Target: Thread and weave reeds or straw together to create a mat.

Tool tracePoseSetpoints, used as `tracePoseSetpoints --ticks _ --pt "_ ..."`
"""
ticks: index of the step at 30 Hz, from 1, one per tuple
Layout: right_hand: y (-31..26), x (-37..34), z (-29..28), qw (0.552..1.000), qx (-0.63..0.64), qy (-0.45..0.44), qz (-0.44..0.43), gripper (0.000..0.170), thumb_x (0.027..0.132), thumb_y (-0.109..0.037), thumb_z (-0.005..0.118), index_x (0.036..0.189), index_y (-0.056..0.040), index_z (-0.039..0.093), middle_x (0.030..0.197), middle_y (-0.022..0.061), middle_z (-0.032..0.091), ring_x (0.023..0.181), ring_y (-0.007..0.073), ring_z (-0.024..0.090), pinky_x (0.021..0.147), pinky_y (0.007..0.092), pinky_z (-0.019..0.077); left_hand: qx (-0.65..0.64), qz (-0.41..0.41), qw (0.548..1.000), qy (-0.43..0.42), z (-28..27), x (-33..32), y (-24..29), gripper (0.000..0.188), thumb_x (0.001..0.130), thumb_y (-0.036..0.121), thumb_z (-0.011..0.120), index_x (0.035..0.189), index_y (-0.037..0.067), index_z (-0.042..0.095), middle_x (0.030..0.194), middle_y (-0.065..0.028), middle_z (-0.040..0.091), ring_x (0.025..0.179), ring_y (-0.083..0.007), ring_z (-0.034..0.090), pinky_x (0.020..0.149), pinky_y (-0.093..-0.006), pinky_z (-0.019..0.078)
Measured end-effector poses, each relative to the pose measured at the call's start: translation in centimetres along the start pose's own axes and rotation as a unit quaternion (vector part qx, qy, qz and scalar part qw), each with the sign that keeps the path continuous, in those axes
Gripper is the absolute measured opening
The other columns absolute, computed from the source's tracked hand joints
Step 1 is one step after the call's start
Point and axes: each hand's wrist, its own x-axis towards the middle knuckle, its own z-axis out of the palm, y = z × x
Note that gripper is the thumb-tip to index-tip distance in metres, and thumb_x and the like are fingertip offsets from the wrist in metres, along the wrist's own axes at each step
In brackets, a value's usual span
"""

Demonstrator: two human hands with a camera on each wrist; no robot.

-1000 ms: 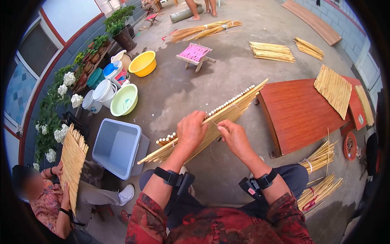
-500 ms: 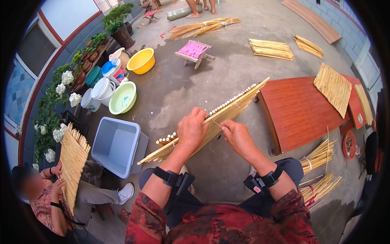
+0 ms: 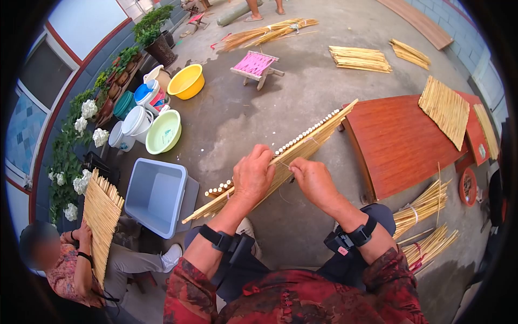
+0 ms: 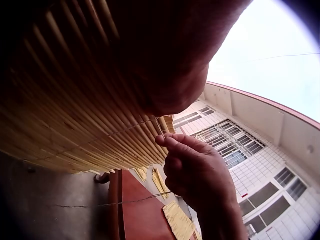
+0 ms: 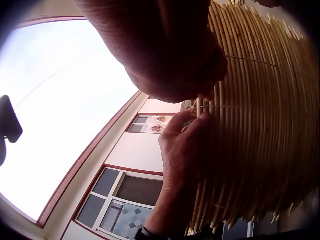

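A mat of thin yellow stalks [image 3: 318, 137], bound with thread, stands slanted in front of the person's knees. The left hand [image 3: 253, 173] grips its upper edge, thumb on the near side. Close beside it, the right hand [image 3: 313, 181] pinches a thin thread [image 3: 284, 163] that runs to the mat's top edge. In the left wrist view, a loose length of thread [image 4: 135, 200] trails from below the right hand [image 4: 197, 172]. The right wrist view has the left hand [image 5: 177, 150] at the outermost stalk, with rows of stitching across the mat [image 5: 260, 140].
A red-brown table [image 3: 399, 146] at right carries a finished-looking mat [image 3: 445, 110]. Stalk bundles [image 3: 423, 208] lie beside it. At left are a grey-blue tub [image 3: 156, 197], basins, buckets and a seated person holding another mat [image 3: 100, 221]. A pink-topped stool [image 3: 256, 65] stands ahead.
The right hand has rolled so its back faces up more, fingers curled tighter at the thread. The left hand keeps its hold on the mat. The seated person's hands have shifted on their mat.
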Motion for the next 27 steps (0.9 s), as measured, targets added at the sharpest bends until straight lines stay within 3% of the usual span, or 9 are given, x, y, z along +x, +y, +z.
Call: tracePoseSetpoints --ticks 14,22,27 --pt "0.2 0.1 1.0 0.999 0.023 0.019 -0.026 0.011 0.087 -0.012 0.057 0.086 -0.0015 0.059 0.071 0.0205 0.059 0.072 0.0399 0.059 0.061 0.0443 0.0457 0.007 -0.010 1.000 -0.011 0.1 -0.3 0.3 0.019 0.071 0.008 0.064 0.088 0.008 0.055 0.096 -0.0039 0.056 0.076 -0.0291 0.058 0.067 -0.0393 0.0471" --pt "-0.1 0.2 0.9 0.999 0.036 0.013 0.001 0.010 0.087 -0.011 0.057 0.087 -0.0010 0.059 0.073 0.0212 0.059 0.072 0.0397 0.060 0.060 0.0439 0.0459 0.015 0.018 1.000 -0.001 0.1 -0.3 0.1 0.023 0.071 0.007 0.065 0.091 0.008 0.056 0.096 -0.0036 0.055 0.082 -0.0245 0.059 0.068 -0.0370 0.0460" --pt "-0.3 0.6 1.6 0.999 0.041 0.015 0.000 0.010 0.088 -0.011 0.056 0.087 -0.0007 0.059 0.071 0.0211 0.059 0.070 0.0393 0.059 0.059 0.0430 0.0455 0.000 0.027 1.000 0.002 0.2 -0.6 0.4 0.025 0.070 0.007 0.065 0.093 0.010 0.058 0.099 -0.0016 0.057 0.077 -0.0268 0.058 0.067 -0.0372 0.0464"
